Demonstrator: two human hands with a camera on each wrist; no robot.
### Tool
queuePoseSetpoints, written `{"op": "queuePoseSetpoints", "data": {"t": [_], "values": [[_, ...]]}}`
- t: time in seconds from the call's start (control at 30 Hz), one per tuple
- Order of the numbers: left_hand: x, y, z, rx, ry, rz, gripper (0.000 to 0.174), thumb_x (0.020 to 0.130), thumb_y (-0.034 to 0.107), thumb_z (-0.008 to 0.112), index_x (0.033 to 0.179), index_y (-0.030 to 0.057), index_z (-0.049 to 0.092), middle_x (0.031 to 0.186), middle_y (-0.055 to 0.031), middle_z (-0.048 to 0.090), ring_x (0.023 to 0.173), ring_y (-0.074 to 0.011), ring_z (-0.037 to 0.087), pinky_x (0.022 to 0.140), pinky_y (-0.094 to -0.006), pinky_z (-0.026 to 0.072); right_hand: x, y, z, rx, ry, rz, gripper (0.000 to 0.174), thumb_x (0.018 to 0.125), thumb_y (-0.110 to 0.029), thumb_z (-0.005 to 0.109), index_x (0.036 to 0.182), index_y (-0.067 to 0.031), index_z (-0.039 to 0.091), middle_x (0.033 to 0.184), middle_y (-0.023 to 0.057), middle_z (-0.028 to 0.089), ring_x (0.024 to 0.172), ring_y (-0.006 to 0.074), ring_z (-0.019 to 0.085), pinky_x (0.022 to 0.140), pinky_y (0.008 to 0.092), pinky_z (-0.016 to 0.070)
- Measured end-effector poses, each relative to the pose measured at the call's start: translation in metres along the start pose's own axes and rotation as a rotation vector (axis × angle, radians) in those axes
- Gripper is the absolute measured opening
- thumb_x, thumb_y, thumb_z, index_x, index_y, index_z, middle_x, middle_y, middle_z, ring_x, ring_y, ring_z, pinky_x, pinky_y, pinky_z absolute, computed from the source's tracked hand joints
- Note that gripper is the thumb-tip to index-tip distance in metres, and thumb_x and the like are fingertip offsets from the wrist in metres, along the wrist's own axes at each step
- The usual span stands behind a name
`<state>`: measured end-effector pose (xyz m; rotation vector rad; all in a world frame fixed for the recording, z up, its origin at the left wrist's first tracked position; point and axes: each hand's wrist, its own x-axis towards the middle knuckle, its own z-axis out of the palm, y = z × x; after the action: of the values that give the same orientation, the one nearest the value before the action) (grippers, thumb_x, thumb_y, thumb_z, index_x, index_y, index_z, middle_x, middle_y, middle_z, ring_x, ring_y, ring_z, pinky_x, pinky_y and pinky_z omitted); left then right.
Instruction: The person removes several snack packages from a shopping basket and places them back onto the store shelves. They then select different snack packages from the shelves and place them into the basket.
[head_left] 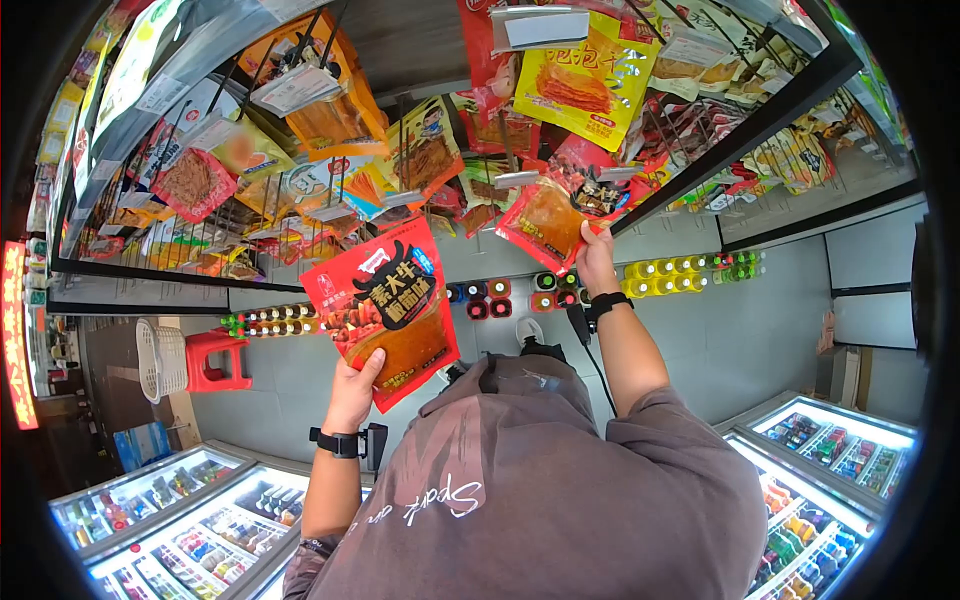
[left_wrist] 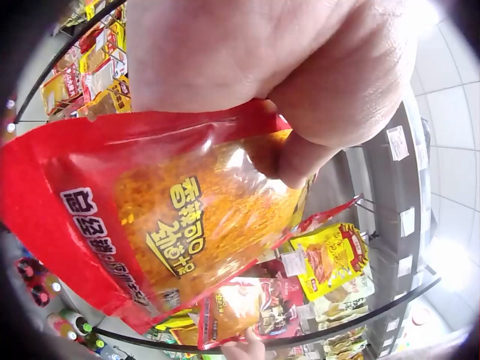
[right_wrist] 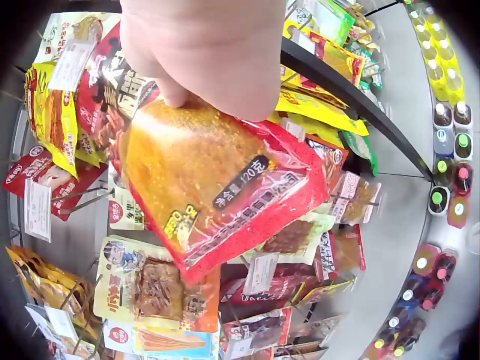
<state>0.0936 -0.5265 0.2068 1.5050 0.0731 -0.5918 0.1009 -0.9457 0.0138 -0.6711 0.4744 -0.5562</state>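
Observation:
A red snack bag (head_left: 385,310) with a black label and a see-through window is pinched at its lower edge by the left hand (head_left: 352,392), thumb on its front. The left wrist view shows this bag (left_wrist: 150,217) large beneath the left hand (left_wrist: 300,75). The right hand (head_left: 597,260) grips a second red bag (head_left: 545,215) by its side, up at the rack. In the right wrist view that second bag (right_wrist: 217,180) lies under the right hand (right_wrist: 210,60); whether it still hangs on a hook cannot be told.
Racks of hanging snack bags (head_left: 425,150) fill the far side, with price tags (head_left: 300,88) in front. Bottles (head_left: 665,275) stand on the floor below. A red stool (head_left: 215,362) and a white basket (head_left: 160,360) are at left. Lit drink coolers (head_left: 190,520) flank the person.

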Motion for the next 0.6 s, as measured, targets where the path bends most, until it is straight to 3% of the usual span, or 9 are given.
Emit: {"op": "queuePoseSetpoints", "data": {"t": [0.23, 0.33, 0.53, 0.6], "values": [[-0.002, -0.001, 0.005, -0.012, 0.04, 0.025, 0.032, 0.093, 0.012, 0.057, 0.122, -0.0011, 0.053, 0.116, -0.0067, 0.06, 0.105, -0.0152, 0.056, 0.091, -0.0304, 0.0445, -0.005, 0.011, -0.008, 0.002, 0.038, 0.055, 0.028, 0.091, -0.002, 0.054, 0.119, -0.0022, 0.047, 0.119, 0.0118, 0.058, 0.108, 0.0216, 0.056, 0.098, 0.0364, 0.042], [-0.004, -0.001, 0.006, -0.019, 0.053, 0.015, 0.032, 0.093, 0.012, 0.057, 0.122, -0.0013, 0.054, 0.115, -0.0067, 0.061, 0.104, -0.0151, 0.056, 0.091, -0.0302, 0.0446, -0.008, 0.003, 0.003, -0.049, 0.024, 0.076, 0.034, 0.091, -0.001, 0.052, 0.124, -0.0027, 0.045, 0.125, 0.0112, 0.055, 0.115, 0.0227, 0.053, 0.102, 0.0378, 0.0389], [-0.008, -0.011, 0.003, -0.027, 0.079, -0.001, 0.031, 0.093, 0.013, 0.057, 0.12, -0.0015, 0.054, 0.113, -0.0067, 0.062, 0.102, -0.0148, 0.057, 0.089, -0.0296, 0.0452, -0.012, 0.007, -0.007, -0.044, -0.003, 0.043, 0.031, 0.09, 0.001, 0.054, 0.12, -0.0035, 0.046, 0.118, 0.0107, 0.058, 0.108, 0.0215, 0.057, 0.096, 0.0366, 0.0429], [-0.01, -0.012, 0.003, -0.033, 0.089, 0.003, 0.031, 0.093, 0.013, 0.057, 0.12, -0.0015, 0.055, 0.113, -0.0066, 0.062, 0.102, -0.0147, 0.057, 0.089, -0.0294, 0.0454, -0.017, 0.004, -0.01, -0.04, -0.027, 0.071, 0.032, 0.09, -0.001, 0.054, 0.12, -0.0049, 0.044, 0.121, 0.0095, 0.056, 0.113, 0.0208, 0.054, 0.101, 0.0373, 0.04]]}}
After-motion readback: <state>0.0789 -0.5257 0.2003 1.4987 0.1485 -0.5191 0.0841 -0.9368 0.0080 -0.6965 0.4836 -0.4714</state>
